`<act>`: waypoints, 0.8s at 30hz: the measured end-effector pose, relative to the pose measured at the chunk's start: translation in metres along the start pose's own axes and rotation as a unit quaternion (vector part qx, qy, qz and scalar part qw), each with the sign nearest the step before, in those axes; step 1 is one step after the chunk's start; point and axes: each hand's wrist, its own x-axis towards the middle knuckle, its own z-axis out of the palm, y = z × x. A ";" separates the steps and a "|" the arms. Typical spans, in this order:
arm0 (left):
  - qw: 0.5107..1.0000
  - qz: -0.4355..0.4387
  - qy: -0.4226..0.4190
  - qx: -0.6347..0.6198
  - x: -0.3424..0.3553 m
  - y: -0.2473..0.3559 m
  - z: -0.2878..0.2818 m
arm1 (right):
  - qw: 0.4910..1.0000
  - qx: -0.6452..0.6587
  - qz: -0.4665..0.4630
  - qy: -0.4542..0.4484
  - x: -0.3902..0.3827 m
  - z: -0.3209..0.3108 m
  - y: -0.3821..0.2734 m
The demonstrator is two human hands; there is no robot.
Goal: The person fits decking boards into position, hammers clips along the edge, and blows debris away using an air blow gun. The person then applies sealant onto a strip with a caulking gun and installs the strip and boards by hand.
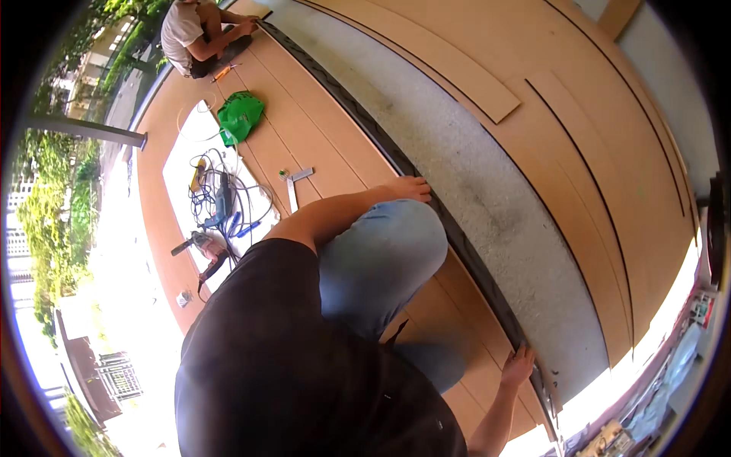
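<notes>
I kneel on long brown floorboards (320,129), my jeans-clad knee (381,251) raised between my arms. A dark strip (476,266) runs along the outer edge of the laid boards. My left hand (410,188) reaches past the knee, its fingers closed over the edge of the outermost board beside this strip. Farther along the same edge, at lower right, my right hand (518,365) grips the board's edge with bent fingers. The undersides of both hands' fingers are hidden.
Bare grey concrete (487,183) lies beyond the strip, then loose brown boards (609,175). At left, a white sheet (179,190) bears power tools (223,199) and tangled cables. A metal square (297,183) and green bag (241,116) lie nearby. Another person (199,38) crouches at the far end.
</notes>
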 end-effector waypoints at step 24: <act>0.992 0.007 -0.093 -0.084 0.098 -0.176 -0.119 | 0.983 0.005 0.028 -0.179 0.235 -0.142 -0.030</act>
